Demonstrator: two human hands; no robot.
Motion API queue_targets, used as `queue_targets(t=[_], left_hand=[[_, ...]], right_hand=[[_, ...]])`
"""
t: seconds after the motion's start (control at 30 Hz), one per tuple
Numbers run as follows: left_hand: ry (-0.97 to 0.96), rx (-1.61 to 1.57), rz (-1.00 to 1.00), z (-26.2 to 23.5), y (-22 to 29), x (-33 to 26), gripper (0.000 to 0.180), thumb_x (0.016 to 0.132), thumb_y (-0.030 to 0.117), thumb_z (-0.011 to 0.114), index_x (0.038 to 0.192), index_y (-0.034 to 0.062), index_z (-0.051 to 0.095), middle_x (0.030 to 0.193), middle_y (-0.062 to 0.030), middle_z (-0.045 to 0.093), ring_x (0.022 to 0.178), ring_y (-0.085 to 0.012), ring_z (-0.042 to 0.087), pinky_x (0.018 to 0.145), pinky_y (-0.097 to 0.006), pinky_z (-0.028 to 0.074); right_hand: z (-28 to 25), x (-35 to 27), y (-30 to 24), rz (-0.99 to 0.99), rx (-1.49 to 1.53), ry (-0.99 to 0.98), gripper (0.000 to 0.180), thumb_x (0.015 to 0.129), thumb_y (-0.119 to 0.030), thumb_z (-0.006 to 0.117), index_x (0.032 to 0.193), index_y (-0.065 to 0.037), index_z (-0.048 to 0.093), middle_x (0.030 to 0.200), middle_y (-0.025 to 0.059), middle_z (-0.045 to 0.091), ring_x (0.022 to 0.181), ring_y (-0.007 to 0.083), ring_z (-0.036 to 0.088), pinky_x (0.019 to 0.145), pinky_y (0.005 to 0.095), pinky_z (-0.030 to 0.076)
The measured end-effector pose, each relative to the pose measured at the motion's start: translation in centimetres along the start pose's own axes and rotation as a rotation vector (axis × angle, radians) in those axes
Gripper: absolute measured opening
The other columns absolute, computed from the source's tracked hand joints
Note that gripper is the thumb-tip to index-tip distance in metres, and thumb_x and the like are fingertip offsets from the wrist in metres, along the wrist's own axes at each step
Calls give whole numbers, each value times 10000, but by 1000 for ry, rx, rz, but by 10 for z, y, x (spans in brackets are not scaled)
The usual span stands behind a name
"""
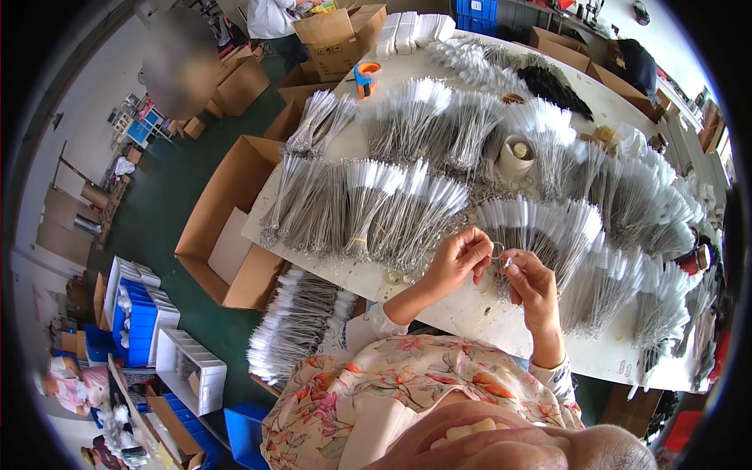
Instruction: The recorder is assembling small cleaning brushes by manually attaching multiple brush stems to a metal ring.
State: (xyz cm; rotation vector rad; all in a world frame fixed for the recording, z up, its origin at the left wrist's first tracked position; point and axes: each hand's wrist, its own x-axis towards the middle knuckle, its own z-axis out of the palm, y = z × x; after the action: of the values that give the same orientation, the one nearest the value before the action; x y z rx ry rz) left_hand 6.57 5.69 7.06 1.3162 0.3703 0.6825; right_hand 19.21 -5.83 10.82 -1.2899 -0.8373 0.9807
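Note:
My left hand is closed in a pinch at one side of a small thin metal ring. My right hand pinches at its other side, with a bit of shiny metal between thumb and finger. Both hands are held above the near edge of the white table. Just beyond them stand bundled wire-handled brushes with white bristle ends. More brush bundles lie to the left of my left hand. Small metal rings lie loose on the table near my left wrist.
An orange-and-blue tape dispenser and a white cylinder stand among the bundles. Black brushes lie farther back. At the left are an open cardboard box, a box of brushes and blue crates. Other people are farther off.

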Motion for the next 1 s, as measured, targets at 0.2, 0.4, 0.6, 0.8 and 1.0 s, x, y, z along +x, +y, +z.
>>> queue_targets(t=[0.2,0.4,0.6,0.8,1.0], left_hand=[[44,-280,-10,4,-8,-21,149,913,169,501,885,22,501,715,-34,535,553,-72,507,454,-218,444],[-20,-227,-50,-6,-3,-19,174,861,40,552,1033,18,552,808,-21,591,673,-95,581,581,-228,495],[95,784,553,-9,25,-18,164,785,-60,598,935,6,607,808,-50,631,660,-84,584,576,-225,485],[55,-50,109,-10,13,-17,122,851,45,573,941,-30,609,832,-76,643,675,-91,603,611,-210,510],[-20,-277,-6,-7,27,-26,161,843,31,573,992,-23,599,922,-103,636,798,-124,616,686,-235,534]], right_hand=[[17,-6,10,-8,89,-96,109,842,-51,585,892,41,616,975,68,556,570,55,493,446,180,384],[13,-1,2,-331,-384,-148,64,808,-21,602,844,29,619,889,80,582,706,101,565,549,224,445],[16,1,-13,-141,-257,-172,78,799,-53,626,853,1,641,862,76,596,723,120,574,607,229,442],[19,2,-3,-405,-304,-149,85,753,-25,659,834,-1,654,913,90,614,791,185,623,672,268,515],[21,-8,1,-582,-433,-45,105,699,-6,671,802,-10,649,901,59,613,719,188,628,617,264,515]])
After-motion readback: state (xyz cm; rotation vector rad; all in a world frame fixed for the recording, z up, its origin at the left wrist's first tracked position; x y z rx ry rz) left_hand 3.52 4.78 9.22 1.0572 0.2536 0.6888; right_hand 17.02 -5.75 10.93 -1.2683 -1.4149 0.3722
